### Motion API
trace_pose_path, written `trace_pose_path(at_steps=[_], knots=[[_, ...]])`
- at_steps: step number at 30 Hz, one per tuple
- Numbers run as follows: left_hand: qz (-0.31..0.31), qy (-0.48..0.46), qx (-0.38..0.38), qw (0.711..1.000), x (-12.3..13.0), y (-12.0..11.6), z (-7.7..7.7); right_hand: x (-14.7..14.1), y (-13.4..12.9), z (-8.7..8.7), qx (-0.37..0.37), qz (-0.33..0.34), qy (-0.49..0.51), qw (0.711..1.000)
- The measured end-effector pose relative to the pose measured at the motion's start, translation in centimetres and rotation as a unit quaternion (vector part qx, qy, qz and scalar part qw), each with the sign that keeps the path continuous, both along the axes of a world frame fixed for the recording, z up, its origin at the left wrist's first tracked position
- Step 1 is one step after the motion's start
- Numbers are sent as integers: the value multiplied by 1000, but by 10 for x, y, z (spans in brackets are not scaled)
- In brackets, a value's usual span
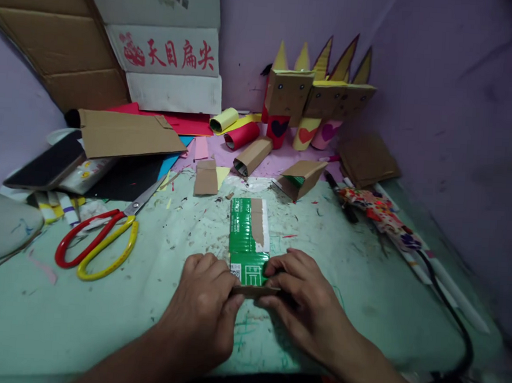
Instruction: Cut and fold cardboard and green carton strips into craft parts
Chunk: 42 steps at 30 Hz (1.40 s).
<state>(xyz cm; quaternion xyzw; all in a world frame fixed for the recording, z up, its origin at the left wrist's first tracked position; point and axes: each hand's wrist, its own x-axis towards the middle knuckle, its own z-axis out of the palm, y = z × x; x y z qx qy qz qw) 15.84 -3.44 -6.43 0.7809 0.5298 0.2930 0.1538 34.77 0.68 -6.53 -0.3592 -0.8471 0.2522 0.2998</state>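
A strip of cardboard (250,226), printed green with a white and brown patch, lies on the table in front of me. Its near end is folded up, and the brown edge runs between my two hands. My left hand (208,298) is closed on the left end of that fold, thumb on the near side. Around the right end, my right hand (299,295) pinches the same fold between thumb and fingers. To the left lie scissors (110,234) with one red and one yellow handle, their blades apart.
Cardboard figures (290,95) with yellow spikes stand at the back wall. Paper tubes (242,136), a brown cardboard tube (253,155) and a folded cardboard piece (302,180) lie before them. A patterned glue gun (380,213) with a black cable rests at right. Cardboard sheets (129,134) are piled at left.
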Motion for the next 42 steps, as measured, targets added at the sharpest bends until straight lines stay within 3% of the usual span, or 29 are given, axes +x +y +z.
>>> trace_pose_path(at_steps=[7,12,22,29,34,38,42], knots=[[-5,30,23,999,0,0,4,-6,8,9,25,37,-72,996],[42,82,-11,996,7,1,9,-6,14,10,-27,53,-113,992],[49,43,-13,998,6,-1,8,7,14,-1,-18,85,14,996],[46,22,-8,999,5,-2,4,6,17,1,-76,81,4,994],[17,-11,-2,1000,2,-2,2,15,37,24,-222,155,-5,963],[3,-43,11,999,1,-2,-1,11,69,35,-277,83,3,957],[1,-56,20,998,0,-2,-1,-6,100,28,-209,-33,13,977]])
